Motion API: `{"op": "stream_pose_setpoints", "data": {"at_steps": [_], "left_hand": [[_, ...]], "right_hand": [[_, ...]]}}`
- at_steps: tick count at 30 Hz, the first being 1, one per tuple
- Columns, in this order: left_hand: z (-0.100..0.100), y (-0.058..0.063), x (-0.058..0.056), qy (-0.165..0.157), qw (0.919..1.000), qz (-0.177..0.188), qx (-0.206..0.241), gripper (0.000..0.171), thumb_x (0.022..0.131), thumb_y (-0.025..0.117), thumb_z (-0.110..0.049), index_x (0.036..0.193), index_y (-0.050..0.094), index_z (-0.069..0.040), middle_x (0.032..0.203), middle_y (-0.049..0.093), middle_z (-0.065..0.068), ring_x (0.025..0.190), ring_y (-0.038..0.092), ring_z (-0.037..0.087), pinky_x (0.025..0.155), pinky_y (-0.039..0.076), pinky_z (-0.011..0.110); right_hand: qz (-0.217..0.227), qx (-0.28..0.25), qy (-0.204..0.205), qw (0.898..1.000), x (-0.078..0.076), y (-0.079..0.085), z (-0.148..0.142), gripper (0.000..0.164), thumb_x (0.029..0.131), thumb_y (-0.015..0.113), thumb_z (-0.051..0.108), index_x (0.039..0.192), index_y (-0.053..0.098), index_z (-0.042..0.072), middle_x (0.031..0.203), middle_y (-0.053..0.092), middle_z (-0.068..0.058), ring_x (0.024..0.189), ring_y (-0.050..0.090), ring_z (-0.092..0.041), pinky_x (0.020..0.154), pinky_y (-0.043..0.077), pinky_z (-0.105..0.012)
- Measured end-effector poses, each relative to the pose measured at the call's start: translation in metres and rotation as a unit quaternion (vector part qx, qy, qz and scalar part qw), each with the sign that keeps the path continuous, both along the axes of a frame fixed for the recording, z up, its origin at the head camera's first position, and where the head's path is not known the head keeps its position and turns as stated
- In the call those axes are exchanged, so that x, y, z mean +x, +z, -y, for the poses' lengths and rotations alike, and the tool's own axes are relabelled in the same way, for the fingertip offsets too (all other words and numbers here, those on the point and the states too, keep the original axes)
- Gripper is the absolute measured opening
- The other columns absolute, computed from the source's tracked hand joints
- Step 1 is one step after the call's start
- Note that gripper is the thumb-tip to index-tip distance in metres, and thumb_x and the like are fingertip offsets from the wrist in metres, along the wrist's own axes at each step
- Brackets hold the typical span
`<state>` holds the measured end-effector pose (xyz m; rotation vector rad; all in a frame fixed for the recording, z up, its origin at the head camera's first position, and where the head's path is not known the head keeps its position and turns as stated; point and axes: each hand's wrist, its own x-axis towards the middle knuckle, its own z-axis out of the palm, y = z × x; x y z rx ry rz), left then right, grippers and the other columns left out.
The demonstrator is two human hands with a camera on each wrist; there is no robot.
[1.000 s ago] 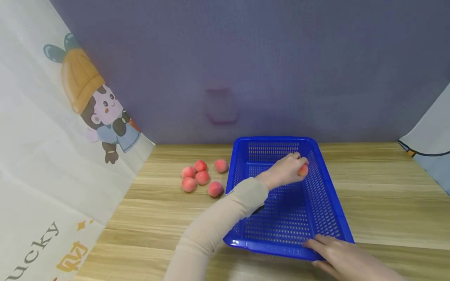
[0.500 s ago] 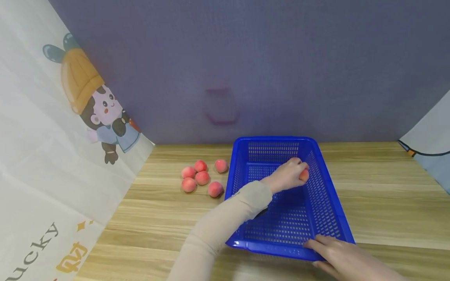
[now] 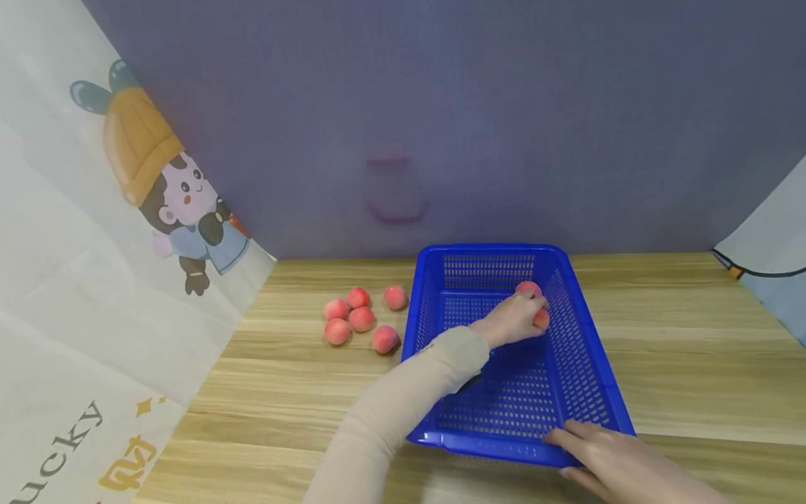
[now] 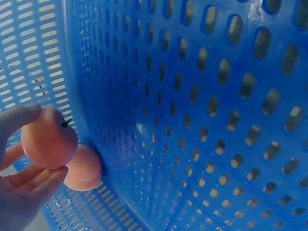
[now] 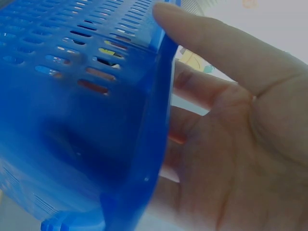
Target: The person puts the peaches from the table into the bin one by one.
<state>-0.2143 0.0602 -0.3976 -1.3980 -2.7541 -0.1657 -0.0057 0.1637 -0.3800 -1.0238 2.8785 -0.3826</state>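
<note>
My left hand [image 3: 511, 319] is down inside a blue plastic basket [image 3: 601, 353]. Its thumb and fingers grip a peach [image 4: 49, 139] with a small dark stem. A second peach [image 4: 83, 168] lies behind the held one, low in the basket; in the head view this other peach [image 3: 528, 288] shows just past my knuckles, by the far right corner. My right hand [image 3: 598, 451] holds the basket's near rim at the right corner. In the right wrist view the thumb [image 5: 202, 41] lies over the rim while the other fingers are partly hidden behind it.
Several loose peaches [image 3: 362, 319] lie on the wooden table [image 3: 271, 406] left of the basket. A grey-blue partition [image 3: 315, 126] rises behind the table. A printed white cloth [image 3: 57, 231] hangs at the left, and a black cable [image 3: 771, 275] runs at the right.
My left hand has moved down and slightly toward me in the basket with its peach, and a second peach has come into view beyond it. My right hand stays on the rim.
</note>
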Motion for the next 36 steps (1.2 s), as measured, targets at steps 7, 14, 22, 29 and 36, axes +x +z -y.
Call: {"op": "stream_pose_setpoints", "data": {"at_steps": [7, 14, 22, 29, 36], "left_hand": [[0.002, 0.002, 0.006, 0.003, 0.9999, -0.005, -0.011, 0.040, 0.078, 0.064, -0.027, 0.115, 0.055, -0.013, 0.107, 0.053, 0.003, 0.093, 0.053, 0.010, 0.076, 0.043, 0.016], [0.001, -0.004, 0.004, -0.008, 0.9999, -0.006, -0.010, 0.041, 0.078, 0.065, -0.027, 0.115, 0.054, -0.012, 0.108, 0.053, 0.004, 0.092, 0.054, 0.010, 0.074, 0.044, 0.015], [0.000, -0.007, 0.004, -0.016, 0.9996, -0.011, -0.019, 0.043, 0.078, 0.064, -0.027, 0.117, 0.054, -0.011, 0.106, 0.052, 0.003, 0.087, 0.054, 0.008, 0.074, 0.043, 0.013], [0.001, -0.009, 0.006, -0.020, 0.9995, -0.011, -0.020, 0.041, 0.079, 0.064, -0.028, 0.116, 0.054, -0.011, 0.106, 0.052, 0.002, 0.087, 0.054, 0.008, 0.071, 0.043, 0.014], [0.000, -0.009, 0.006, -0.016, 0.9995, -0.015, -0.021, 0.041, 0.079, 0.064, -0.029, 0.115, 0.054, -0.011, 0.104, 0.053, 0.002, 0.086, 0.055, 0.008, 0.070, 0.044, 0.014]], "right_hand": [[-0.008, -0.001, 0.003, 1.000, 0.000, 0.001, 0.000, 0.032, 0.079, 0.063, 0.030, 0.102, 0.059, 0.008, 0.091, 0.062, -0.008, 0.079, 0.061, -0.026, 0.061, 0.051, -0.040], [0.013, -0.001, -0.002, 1.000, -0.001, 0.001, -0.001, 0.033, 0.079, 0.062, 0.029, 0.103, 0.059, 0.007, 0.094, 0.062, -0.011, 0.080, 0.061, -0.030, 0.062, 0.050, -0.042], [0.020, 0.000, -0.001, 1.000, -0.001, 0.001, 0.000, 0.033, 0.080, 0.062, 0.029, 0.103, 0.059, 0.007, 0.093, 0.062, -0.010, 0.080, 0.061, -0.029, 0.062, 0.050, -0.042], [-0.003, -0.002, 0.010, 1.000, -0.002, -0.001, -0.001, 0.033, 0.080, 0.061, 0.031, 0.102, 0.059, 0.007, 0.092, 0.062, -0.009, 0.079, 0.061, -0.027, 0.061, 0.051, -0.040], [0.003, -0.003, 0.011, 1.000, -0.002, 0.000, -0.001, 0.032, 0.081, 0.060, 0.032, 0.102, 0.059, 0.008, 0.091, 0.061, -0.008, 0.078, 0.061, -0.025, 0.061, 0.051, -0.040]]}}
